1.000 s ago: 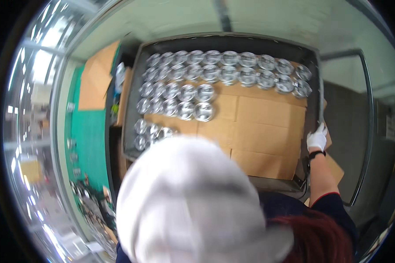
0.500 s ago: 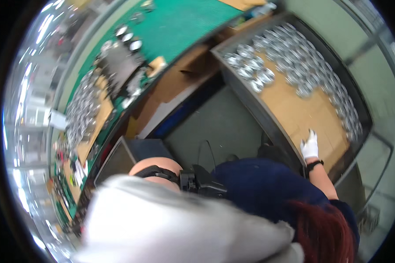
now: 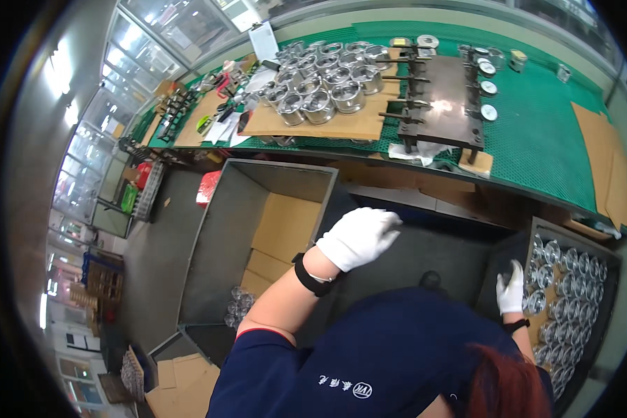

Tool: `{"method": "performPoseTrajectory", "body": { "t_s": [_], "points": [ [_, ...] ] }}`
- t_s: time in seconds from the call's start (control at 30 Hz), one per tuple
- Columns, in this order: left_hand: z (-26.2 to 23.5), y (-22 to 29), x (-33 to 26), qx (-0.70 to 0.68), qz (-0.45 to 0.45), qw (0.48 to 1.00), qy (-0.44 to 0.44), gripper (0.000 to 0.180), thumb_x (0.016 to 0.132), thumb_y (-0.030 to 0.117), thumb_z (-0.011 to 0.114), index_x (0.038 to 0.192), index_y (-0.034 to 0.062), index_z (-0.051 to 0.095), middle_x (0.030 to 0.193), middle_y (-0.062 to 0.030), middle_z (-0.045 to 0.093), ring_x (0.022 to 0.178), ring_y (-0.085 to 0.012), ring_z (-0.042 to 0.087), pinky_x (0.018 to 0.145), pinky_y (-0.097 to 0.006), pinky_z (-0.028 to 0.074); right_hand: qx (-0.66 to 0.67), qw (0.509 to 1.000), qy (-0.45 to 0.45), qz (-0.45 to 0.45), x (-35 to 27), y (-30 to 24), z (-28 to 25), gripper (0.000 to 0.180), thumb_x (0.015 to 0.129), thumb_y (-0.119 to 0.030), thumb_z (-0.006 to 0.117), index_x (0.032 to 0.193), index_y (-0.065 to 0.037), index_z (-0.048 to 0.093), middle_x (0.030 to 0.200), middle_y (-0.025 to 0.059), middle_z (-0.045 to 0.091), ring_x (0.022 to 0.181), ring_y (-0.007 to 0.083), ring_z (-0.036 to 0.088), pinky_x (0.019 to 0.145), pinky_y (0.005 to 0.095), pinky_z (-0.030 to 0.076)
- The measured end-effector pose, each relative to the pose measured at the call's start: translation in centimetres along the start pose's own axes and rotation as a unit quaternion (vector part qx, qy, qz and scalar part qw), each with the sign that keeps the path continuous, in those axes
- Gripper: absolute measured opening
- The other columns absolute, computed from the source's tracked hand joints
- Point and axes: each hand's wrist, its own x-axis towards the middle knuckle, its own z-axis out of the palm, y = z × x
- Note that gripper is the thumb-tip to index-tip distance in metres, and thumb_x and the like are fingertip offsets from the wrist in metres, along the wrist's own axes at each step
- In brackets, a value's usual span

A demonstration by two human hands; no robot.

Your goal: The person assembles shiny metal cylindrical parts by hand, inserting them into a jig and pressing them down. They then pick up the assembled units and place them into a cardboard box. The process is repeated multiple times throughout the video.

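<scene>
My left hand [image 3: 359,238], in a white glove, hovers between two dark bins with its fingers loosely bent; nothing shows in it. Nearest to it is the inner wall of the left bin [image 3: 279,166]. My right hand [image 3: 511,289], gloved likewise, is at the near-left side of the right bin [image 3: 571,233], thumb and fingers apart, holding nothing visible. Rows of shiny round metal parts [image 3: 568,285] stand on cardboard inside that bin, just right of this hand. A few similar metal parts [image 3: 240,306] sit in the left bin's near end, partly behind my left arm.
Beyond the bins runs a green-matted bench [image 3: 536,132]. On it are many metal cylinders [image 3: 318,104] on cardboard and a dark steel fixture [image 3: 444,101] with round dial gauges [image 3: 489,112]. A clipboard [image 3: 263,42] leans at the back; a red box [image 3: 207,188] lies beside the left bin.
The view has swung, bringing the bench and left bin into full sight. My left hand, earlier a large blur close up, is now farther away. My right hand has moved from bare cardboard to the bin's side.
</scene>
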Motion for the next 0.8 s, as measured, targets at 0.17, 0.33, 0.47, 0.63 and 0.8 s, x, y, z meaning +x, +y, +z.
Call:
{"method": "performPoseTrajectory", "body": {
  "t_s": [0.17,0.33,0.47,0.63,0.8],
  "points": [
    [0.3,-8.4,0.4,0.069,-0.210,0.975,-0.016,0.027,0.091,0.023,0.067,0.109,0.0031,0.071,0.102,-0.0201,0.073,0.099,-0.0393,0.068,0.089,-0.045,0.055,0.135,0.988,-0.066,-0.023,13.0,-6.8,2.1,0.055,0.089,0.002,0.064,0.141,0.000,0.048,0.141,0.0158,0.053,0.094,0.0237,0.067,0.084,0.0320,0.057],
    [1.0,-15.7,3.0,0.119,-0.258,0.955,0.084,0.041,0.086,0.023,0.072,0.119,-0.0013,0.062,0.109,-0.0246,0.067,0.101,-0.0424,0.065,0.090,-0.049,0.053,0.143,0.979,-0.123,-0.079,19.2,-10.6,2.7,0.039,0.085,0.005,0.068,0.122,-0.002,0.060,0.118,0.0143,0.065,0.088,0.0231,0.069,0.083,0.0336,0.056],
    [0.5,-22.8,7.8,0.169,-0.249,0.934,0.192,0.061,0.085,0.024,0.074,0.133,-0.0066,0.051,0.119,-0.0270,0.062,0.110,-0.0434,0.061,0.096,-0.051,0.050,0.304,0.929,-0.183,0.101,21.6,-11.3,3.7,0.033,0.091,-0.002,0.067,0.123,-0.002,0.060,0.114,0.0138,0.067,0.093,0.0251,0.070,0.083,0.0346,0.057],
    [-3.4,-30.2,17.9,0.204,-0.221,0.917,0.262,0.040,0.088,0.018,0.061,0.119,-0.0063,0.059,0.111,-0.0244,0.064,0.108,-0.0418,0.061,0.100,-0.049,0.045,0.671,0.588,-0.118,0.435,25.8,-14.3,1.3,0.029,0.098,-0.026,0.063,0.122,-0.009,0.066,0.109,0.0066,0.071,0.090,0.0190,0.067,0.076,0.0298,0.057],
    [-3.9,-37.2,22.0,0.167,-0.279,0.923,0.206,0.023,0.083,0.015,0.057,0.092,-0.0001,0.072,0.089,-0.0247,0.071,0.086,-0.0434,0.069,0.078,-0.048,0.055,0.596,0.689,-0.128,0.391,29.8,-17.5,1.1,0.030,0.098,-0.026,0.063,0.123,-0.009,0.064,0.109,0.0059,0.069,0.089,0.0192,0.067,0.076,0.0281,0.057]
  ]
}}
